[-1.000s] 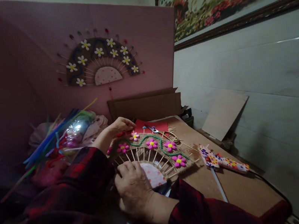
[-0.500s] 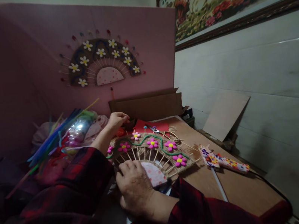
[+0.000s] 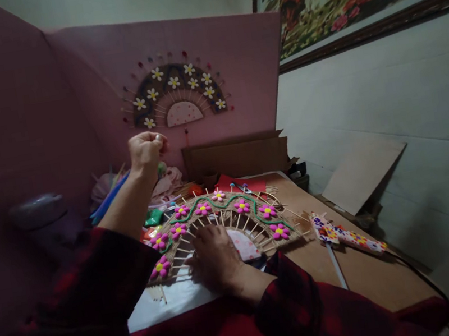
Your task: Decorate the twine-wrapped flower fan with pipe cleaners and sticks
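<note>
A half-round craft fan (image 3: 213, 206) of twine and thin sticks lies on the table before me. Pink flowers with yellow centres and a wavy green strand decorate its band; its small inner half-circle (image 3: 245, 244) is white with pink dots. My right hand (image 3: 215, 257) grips the fan by this inner part, fingers curled and partly hidden. Above the fan's left side, my left hand (image 3: 147, 150) is raised with thumb and fingers pinched together; what they hold, if anything, does not show. Blue-tipped sticks (image 3: 232, 185) stick up along the fan's top edge.
A flower-patterned glue gun (image 3: 346, 236) with a cord lies at the right. Scissors (image 3: 269, 198) and red sheet (image 3: 230, 181) lie behind the fan. Coloured craft packets (image 3: 153, 218) sit at left, a cardboard box (image 3: 235, 157) behind. A similar fan (image 3: 176, 93) hangs on the pink panel.
My left hand has risen up and left from behind the fan's top edge. My right hand stays on the fan. The view has turned slightly left.
</note>
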The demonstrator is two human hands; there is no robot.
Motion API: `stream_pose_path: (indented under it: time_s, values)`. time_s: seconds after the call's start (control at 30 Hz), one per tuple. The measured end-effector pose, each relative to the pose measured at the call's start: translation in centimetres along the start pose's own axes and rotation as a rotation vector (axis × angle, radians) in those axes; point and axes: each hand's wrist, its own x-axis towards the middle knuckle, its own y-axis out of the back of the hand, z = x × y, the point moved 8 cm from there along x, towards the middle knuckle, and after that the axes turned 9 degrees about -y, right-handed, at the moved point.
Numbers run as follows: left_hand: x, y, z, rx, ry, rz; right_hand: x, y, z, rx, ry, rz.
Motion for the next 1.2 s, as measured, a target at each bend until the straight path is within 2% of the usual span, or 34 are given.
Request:
stream_pose_path:
  time_s: [0.13, 0.33, 0.43, 0.57, 0.77, 1.0, 1.1, 1.2]
  values:
    - [-1.5, 3.9, 3.8, -0.055, -0.069, 0.067, -0.1, 0.5, 0.1, -0.006, -0.004, 0.05]
    - [-5.0, 8.9, 6.9, -0.06, -0.158, 0.19, -0.3, 1.4, 0.3, 0.003, -0.02, 0.074]
    - [-6.6, 11.0, 6.5, -0.005, -0.178, 0.257, -0.4, 1.5, 0.3, 0.013, -0.01, 0.054]
    - [-7.9, 12.3, 3.7, 0.022, -0.101, 0.26, -0.6, 1.3, 0.0, 0.006, 0.023, 0.028]
    - [-9.0, 11.6, -0.1, 0.204, -0.023, 0.184, -0.6, 1.3, 0.2, -0.05, -0.003, 0.021]
    - [-12.0, 9.7, -2.0, 0.681, -0.073, 0.094, -0.3, 2.1, 1.2, -0.141, -0.111, 0.079]
    - [-13.3, 9.5, -2.9, 0.736, -0.089, 0.092, -0.2, 2.4, 2.3, -0.192, -0.215, 0.124]
    - [-13.9, 9.5, -3.5, 0.756, -0.091, 0.097, -0.1, 2.3, 2.9, -0.24, -0.252, 0.116]
